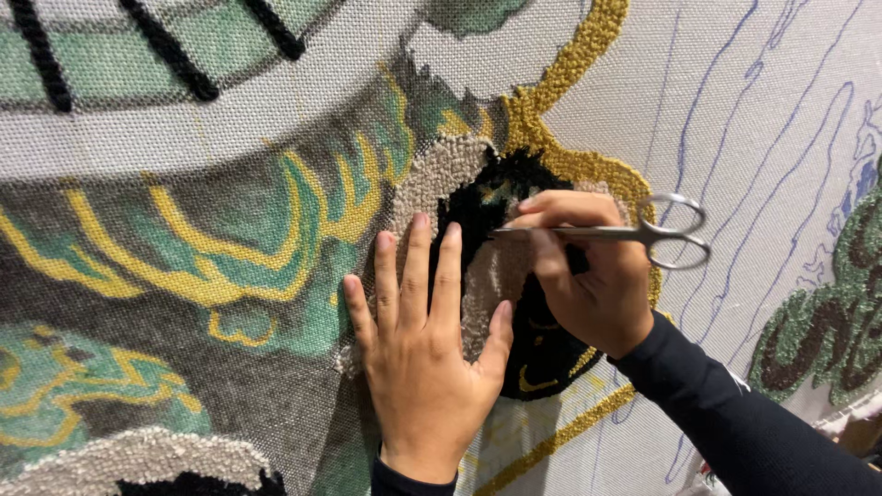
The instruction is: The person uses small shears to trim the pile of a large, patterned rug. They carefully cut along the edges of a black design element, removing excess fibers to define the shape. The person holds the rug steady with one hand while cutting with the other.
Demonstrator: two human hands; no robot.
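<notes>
Left hand (418, 344) lies flat, fingers apart, on the rug (230, 230) mid-frame; right hand (588, 276) grips scissors (634, 231) over beige loops (491, 276).

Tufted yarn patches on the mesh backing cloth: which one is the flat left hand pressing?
The beige looped patch beside the black tufted area. The left hand lies on it; the gold outline and green patches lie clear of it.

Stretched tufting cloth (753, 83), yarn loops (441, 179), blue outlines
</notes>
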